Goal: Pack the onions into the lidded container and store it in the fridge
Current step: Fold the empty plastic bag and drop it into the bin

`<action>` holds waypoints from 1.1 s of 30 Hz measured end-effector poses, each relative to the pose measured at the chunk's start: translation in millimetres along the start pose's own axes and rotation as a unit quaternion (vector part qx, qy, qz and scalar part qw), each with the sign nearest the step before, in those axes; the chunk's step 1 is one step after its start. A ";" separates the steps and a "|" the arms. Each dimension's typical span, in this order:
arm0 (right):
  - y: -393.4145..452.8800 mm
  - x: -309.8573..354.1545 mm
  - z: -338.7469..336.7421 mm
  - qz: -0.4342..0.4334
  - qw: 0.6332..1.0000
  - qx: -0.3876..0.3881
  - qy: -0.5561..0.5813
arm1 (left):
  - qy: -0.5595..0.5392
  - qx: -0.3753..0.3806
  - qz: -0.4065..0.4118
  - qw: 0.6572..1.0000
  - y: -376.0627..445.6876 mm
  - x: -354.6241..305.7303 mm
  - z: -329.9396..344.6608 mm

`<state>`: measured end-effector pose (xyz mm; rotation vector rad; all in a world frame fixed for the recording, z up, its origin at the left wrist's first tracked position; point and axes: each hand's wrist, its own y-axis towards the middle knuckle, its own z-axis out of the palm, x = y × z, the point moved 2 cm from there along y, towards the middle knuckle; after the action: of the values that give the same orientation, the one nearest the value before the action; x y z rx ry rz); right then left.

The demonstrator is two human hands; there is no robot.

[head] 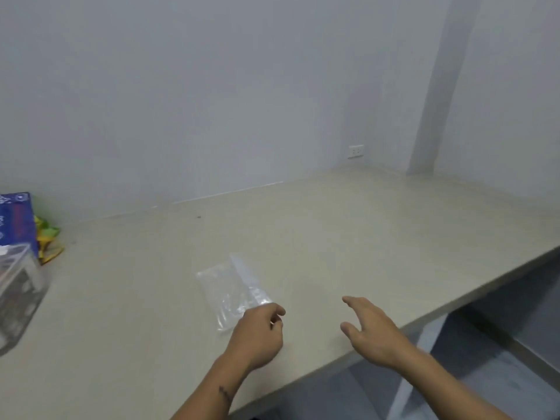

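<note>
A clear, flat plastic bag (pixel 230 287) lies on the beige countertop (pixel 348 237) near its front edge. My left hand (pixel 259 334) pinches the bag's near corner between thumb and fingers. To the right of it, my right hand (pixel 371 331) hovers over the counter edge with fingers spread, holding nothing. A clear plastic container (pixel 18 294) stands at the far left, cut off by the frame; what is inside is unclear. No onions are visible.
A blue box (pixel 16 221) and a yellow-green packet (pixel 48 239) sit by the wall at far left. A wall socket (pixel 356 151) is in the back corner. The counter's front edge runs diagonally on the right, with floor below.
</note>
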<state>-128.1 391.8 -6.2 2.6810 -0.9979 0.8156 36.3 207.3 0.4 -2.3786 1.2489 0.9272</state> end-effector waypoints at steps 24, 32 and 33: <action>290.6 162.9 109.0 -0.041 0.983 0.172 0.044 | -0.005 -0.075 -0.173 0.982 180.2 174.9 -112.3; 366.2 165.4 149.4 -0.052 0.973 0.222 0.040 | 0.059 -0.005 -0.281 0.958 220.9 206.8 -83.9; 369.4 164.8 155.8 -0.056 0.970 0.234 0.040 | 0.058 0.004 -0.288 0.956 222.1 209.6 -78.9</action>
<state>-195.7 -33.1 -58.7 3.0178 -0.6951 1.2585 -26.1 -93.2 -72.3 -2.5924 0.5177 0.5979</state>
